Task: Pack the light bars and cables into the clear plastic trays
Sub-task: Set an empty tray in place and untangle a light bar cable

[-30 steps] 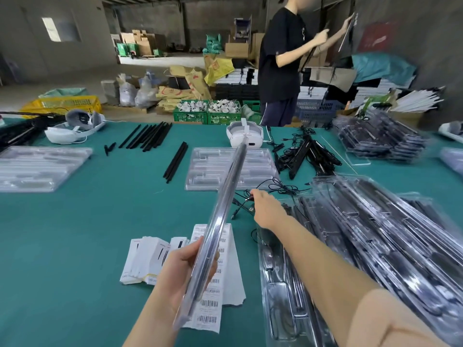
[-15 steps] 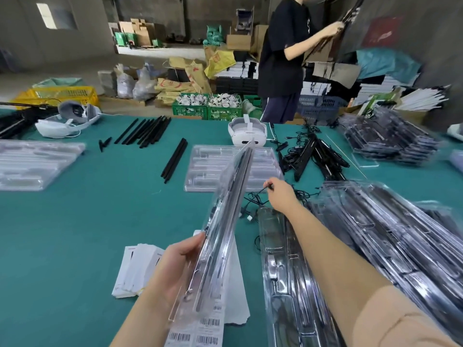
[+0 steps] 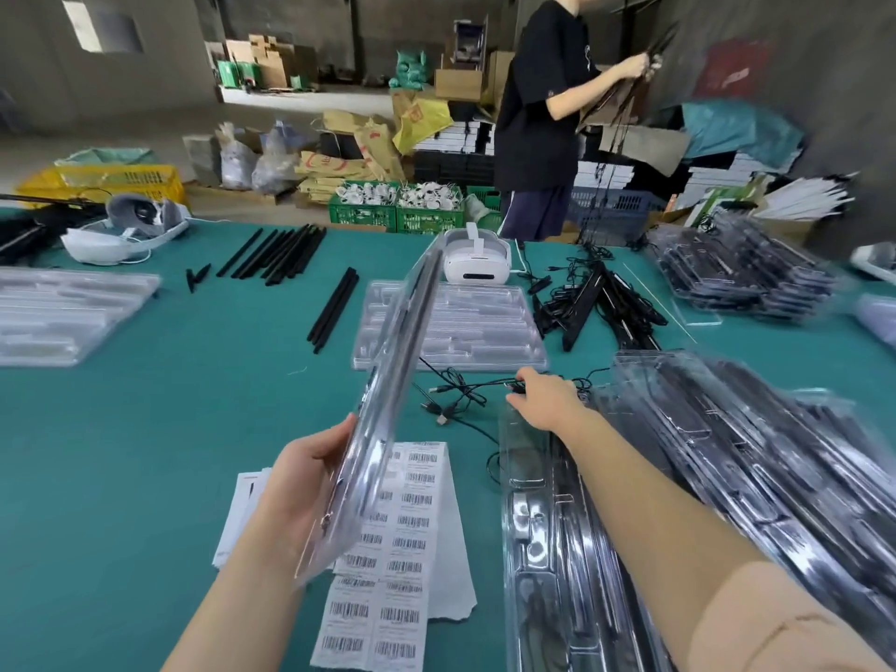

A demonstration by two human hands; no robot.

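While gripping the near end of a clear tray (image 3: 383,405) in the left hand (image 3: 300,487), tilting it more edge-on than half a second ago and keeping it raised above the barcode label sheets (image 3: 402,565) on the bench (image 3: 145,429). Running the tray's long axis from about 7 o'clock at the wrist up toward 1 o'clock, far end pointing at the white headset (image 3: 477,264). Curling fingers and thumb round the tray's lower edge.

Reaching the right hand (image 3: 543,400) out at 1 o'clock, now shifted slightly nearer than a second ago and settling on the black cable (image 3: 456,395) beside the far end of the open tray (image 3: 548,526) lying flat on the bench. Seeming to pinch the cable, though hiding the fingertips behind the knuckles, so not telling for sure.

Probably meaning a cable pick-up under way, with seating it into a tray pocket as the step ahead. Lying at 12 o'clock: a stack of empty trays (image 3: 451,322); at 3 o'clock, filled trays (image 3: 756,453), blurred.
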